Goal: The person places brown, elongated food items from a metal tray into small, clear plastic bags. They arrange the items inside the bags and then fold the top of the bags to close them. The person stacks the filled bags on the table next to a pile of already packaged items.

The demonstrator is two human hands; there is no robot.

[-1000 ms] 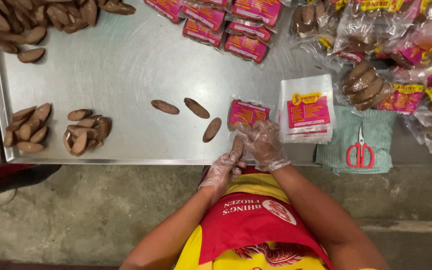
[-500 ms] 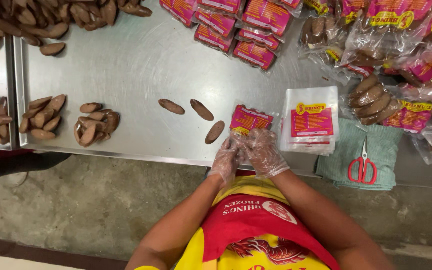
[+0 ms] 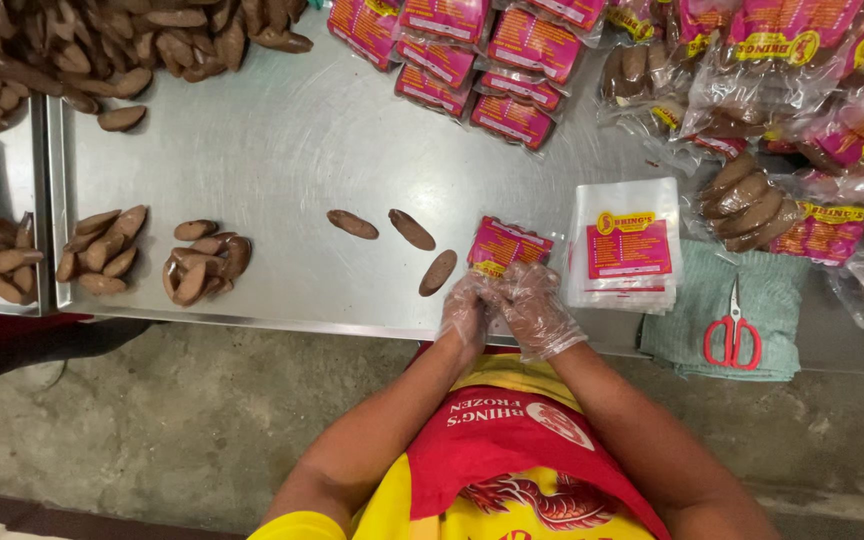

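Note:
A pink plastic bag (image 3: 508, 246) lies at the near edge of the steel table (image 3: 282, 150), and both my hands, in thin clear gloves, grip its near end. My left hand (image 3: 467, 308) and my right hand (image 3: 535, 306) sit pressed together over that end. Three loose brown flat oval pieces (image 3: 411, 229) lie just left of the bag. A stack of unfilled pink and white bags (image 3: 624, 245) rests just right of my right hand.
Small heaps of brown pieces (image 3: 202, 263) sit at the near left, a big pile (image 3: 102, 45) at the far left. Filled pink packs (image 3: 482, 60) lie at the far middle and right. Red-handled scissors (image 3: 732, 332) lie on a green cloth (image 3: 767, 300).
The view has shifted a little, so the table appears further right and lower. My hands have stayed on the pink bag's near end, now closer together.

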